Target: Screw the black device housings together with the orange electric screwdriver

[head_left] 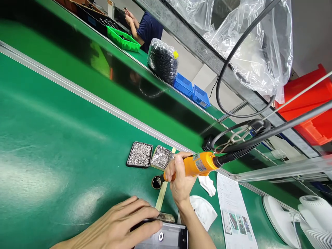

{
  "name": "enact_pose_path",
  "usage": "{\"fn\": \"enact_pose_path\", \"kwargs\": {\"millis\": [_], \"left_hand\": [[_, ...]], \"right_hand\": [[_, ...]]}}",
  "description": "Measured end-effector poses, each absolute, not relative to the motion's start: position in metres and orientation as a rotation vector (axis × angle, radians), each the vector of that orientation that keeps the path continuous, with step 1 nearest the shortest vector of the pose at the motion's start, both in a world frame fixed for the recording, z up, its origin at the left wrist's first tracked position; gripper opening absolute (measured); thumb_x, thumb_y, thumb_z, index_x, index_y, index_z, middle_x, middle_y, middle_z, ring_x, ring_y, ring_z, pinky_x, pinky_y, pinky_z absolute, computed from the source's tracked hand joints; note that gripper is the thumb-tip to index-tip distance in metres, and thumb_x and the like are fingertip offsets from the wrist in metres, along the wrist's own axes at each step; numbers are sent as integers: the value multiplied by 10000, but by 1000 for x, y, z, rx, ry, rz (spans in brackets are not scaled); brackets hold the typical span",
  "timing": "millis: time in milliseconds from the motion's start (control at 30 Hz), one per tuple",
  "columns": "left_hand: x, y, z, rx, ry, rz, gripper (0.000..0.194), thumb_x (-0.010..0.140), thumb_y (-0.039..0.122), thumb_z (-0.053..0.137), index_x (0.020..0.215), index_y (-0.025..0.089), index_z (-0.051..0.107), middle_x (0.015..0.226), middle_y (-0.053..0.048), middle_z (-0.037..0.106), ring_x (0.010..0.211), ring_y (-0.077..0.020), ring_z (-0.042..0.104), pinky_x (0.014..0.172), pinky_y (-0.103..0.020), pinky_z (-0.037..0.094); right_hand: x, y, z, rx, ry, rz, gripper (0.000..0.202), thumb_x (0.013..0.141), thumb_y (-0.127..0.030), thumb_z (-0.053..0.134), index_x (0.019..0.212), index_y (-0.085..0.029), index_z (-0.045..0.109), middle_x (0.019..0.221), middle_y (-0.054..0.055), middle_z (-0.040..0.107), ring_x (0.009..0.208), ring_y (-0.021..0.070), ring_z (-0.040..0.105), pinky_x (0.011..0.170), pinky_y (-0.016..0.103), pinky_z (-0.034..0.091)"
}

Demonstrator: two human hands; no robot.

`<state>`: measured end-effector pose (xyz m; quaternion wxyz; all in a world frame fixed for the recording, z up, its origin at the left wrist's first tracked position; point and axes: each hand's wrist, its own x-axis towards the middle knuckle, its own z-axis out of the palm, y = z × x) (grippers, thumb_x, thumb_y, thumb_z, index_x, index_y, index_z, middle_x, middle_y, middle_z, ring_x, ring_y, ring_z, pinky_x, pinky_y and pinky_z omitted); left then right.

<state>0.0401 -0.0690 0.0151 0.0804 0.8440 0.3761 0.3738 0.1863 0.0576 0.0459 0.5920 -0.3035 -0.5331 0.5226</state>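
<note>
A: Right hand?

B: Grip closed round the orange electric screwdriver, fingers wrapped near the front of the barrel. Bit end down at a small black round part on the green tabletop, just in front of two trays of silvery screws. Cannot tell whether touching or only just above.

A: Left hand?

B: Laid flat, fingers spread, pressing on a dark flat device at the bottom edge of the view. Nothing enclosed, so a loose, open grip. Device near the round part, apart from it, with a pale strip between.

A: Good form here, by the look of things?

B: Probably: stand the bit square to the part rather than slanted, as now. Leave slack in the coiled black cable so as not to drag the tool sideways. Press the device evenly with the flat hand. Mind the trays, close enough to knock.

A: Anything else around?

B: White cloth and a printed sheet to the right. Far up the line, a co-worker's hands over a green bin, well apart.
</note>
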Motion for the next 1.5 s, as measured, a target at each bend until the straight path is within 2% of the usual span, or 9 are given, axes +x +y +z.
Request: {"fn": "enact_pose_path", "kwargs": {"millis": [200, 333, 467, 600, 733, 900, 1200, 1500], "left_hand": [[37, -62, 26, 2642, 1095, 1065, 532, 838, 375, 761, 1337, 282, 601, 1271, 10, 724, 1104, -189, 687, 1000, -274, 543], [37, -65, 12, 2717, 1083, 1105, 605, 825, 435, 773, 1376, 265, 587, 1289, 29, 721, 1105, -203, 694, 1022, -310, 544], [38, -76, -22, 2736, 1254, 1026, 786, 860, 535, 709, 1538, 237, 445, 1467, 8, 608, 1279, -255, 622, 1125, -385, 491], [37, -79, -33, 2718, 1296, 921, 808, 910, 611, 620, 1582, 237, 371, 1524, 1, 554, 1349, -250, 573, 1146, -375, 475], [35, -74, -27, 2753, 1228, 947, 815, 910, 618, 625, 1583, 235, 367, 1506, 12, 572, 1333, -231, 582, 1166, -348, 423], [37, -73, -27, 2747, 1262, 914, 793, 930, 608, 610, 1589, 251, 352, 1530, 40, 543, 1359, -232, 550, 1189, -368, 363], [38, -74, -23, 2669, 1216, 885, 740, 947, 566, 611, 1585, 298, 348, 1517, 73, 552, 1370, -206, 530, 1179, -359, 359], [37, -72, -17, 2624, 1161, 907, 751, 941, 541, 632, 1587, 285, 345, 1478, 38, 595, 1311, -205, 592, 1168, -341, 410]], "right_hand": [[187, 57, 52, -700, -1246, 1211, 250, 960, -391, 684, 935, -223, 500, 543, -120, 419, 385, 57, 390, 400, 172, 356], [192, 54, 73, -661, -1215, 1208, 220, 980, -381, 657, 923, -227, 511, 522, -121, 408, 374, 48, 367, 397, 155, 365], [202, 43, 108, -608, -1170, 1197, 159, 1003, -341, 606, 911, -230, 539, 528, -113, 391, 372, 40, 341, 392, 141, 366], [217, 19, 137, -569, -1153, 1198, 136, 1021, -307, 532, 916, -234, 576, 525, -107, 381, 357, 36, 277, 381, 143, 357], [231, -10, 147, -559, -1181, 1267, 190, 1042, -333, 471, 960, -248, 619, 535, -102, 340, 363, 39, 231, 386, 142, 336], [238, -32, 132, -532, -1247, 1357, 171, 1043, -346, 456, 1007, -279, 609, 551, -103, 308, 366, 44, 239, 407, 147, 327], [240, -39, 111, -486, -1280, 1377, 146, 1049, -315, 472, 1066, -272, 611, 558, -99, 329, 385, 41, 268, 414, 153, 297], [239, -42, 98, -483, -1313, 1370, 154, 1052, -330, 475, 1104, -269, 607, 580, -95, 344, 399, 42, 277, 413, 156, 293]]}}
